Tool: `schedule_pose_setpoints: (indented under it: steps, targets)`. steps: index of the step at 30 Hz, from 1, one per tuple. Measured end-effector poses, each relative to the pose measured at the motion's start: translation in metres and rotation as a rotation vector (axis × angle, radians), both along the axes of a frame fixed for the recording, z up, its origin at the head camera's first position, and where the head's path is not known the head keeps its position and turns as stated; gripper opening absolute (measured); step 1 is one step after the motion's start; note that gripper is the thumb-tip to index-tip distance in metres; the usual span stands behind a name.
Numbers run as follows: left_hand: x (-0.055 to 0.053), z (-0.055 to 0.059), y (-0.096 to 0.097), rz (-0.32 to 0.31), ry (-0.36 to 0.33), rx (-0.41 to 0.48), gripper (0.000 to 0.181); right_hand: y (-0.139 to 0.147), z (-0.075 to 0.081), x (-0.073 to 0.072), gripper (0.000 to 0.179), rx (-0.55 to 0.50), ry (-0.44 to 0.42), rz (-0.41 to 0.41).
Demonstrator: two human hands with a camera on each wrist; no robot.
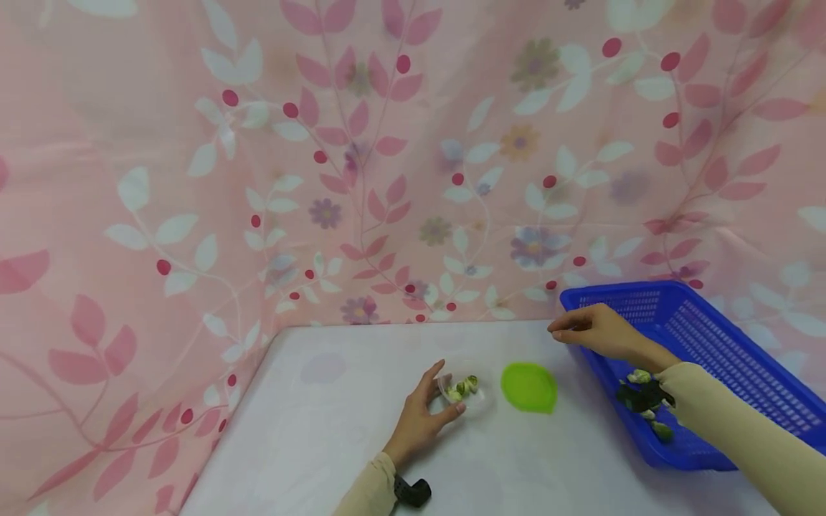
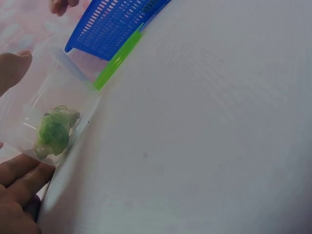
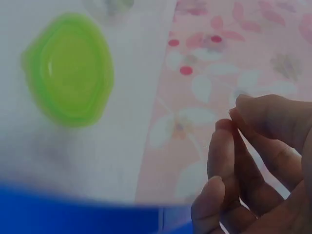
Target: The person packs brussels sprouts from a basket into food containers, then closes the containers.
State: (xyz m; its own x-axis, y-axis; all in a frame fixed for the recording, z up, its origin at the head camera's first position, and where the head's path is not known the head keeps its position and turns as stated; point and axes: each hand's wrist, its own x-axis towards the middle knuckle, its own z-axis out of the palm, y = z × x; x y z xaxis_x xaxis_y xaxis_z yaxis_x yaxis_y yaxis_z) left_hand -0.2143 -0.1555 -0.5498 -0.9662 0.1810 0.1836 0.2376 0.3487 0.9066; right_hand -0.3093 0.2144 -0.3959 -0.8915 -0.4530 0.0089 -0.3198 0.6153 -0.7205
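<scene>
My left hand (image 1: 418, 419) holds a clear plastic tub (image 1: 480, 405) on the white table, thumb on one side and fingers on the other. Several small green Brussels sprouts (image 1: 462, 389) lie in it; in the left wrist view they show as a green clump (image 2: 54, 132) behind the clear wall. To the right of the tub, a bright green lid (image 1: 529, 388) lies flat on the table. Above the near left rim of the blue basket (image 1: 742, 344) hovers my right hand (image 1: 600, 331), fingers loosely bent and nothing between them, as the right wrist view confirms.
More Brussels sprouts (image 1: 662, 431) lie in the basket's near left corner, partly hidden by the right sleeve and dark wrist camera (image 1: 639, 396). A pink floral curtain (image 1: 387, 179) hangs along the back edge of the white table (image 1: 310, 416).
</scene>
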Motion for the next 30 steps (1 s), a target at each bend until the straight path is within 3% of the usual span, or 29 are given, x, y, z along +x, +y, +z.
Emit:
schedule_pose_setpoints:
  steps: [11,20,23,30]
  targets:
    - [-0.001,0.001,-0.002,-0.003,0.011,0.009,0.086,0.047,-0.001,0.009,0.049,0.092,-0.079,-0.112]
    - [0.001,-0.001,0.0,-0.006,0.013,0.006,0.088,0.072,-0.019,0.013,0.038,0.105,-0.084,-0.098]
    - [0.002,-0.001,0.0,-0.009,0.005,0.004,0.088,0.081,-0.026,0.013,0.031,0.118,-0.113,-0.059]
    - [0.001,0.0,0.001,-0.002,0.017,-0.004,0.088,0.106,-0.037,0.011,0.029,0.14,-0.241,0.137]
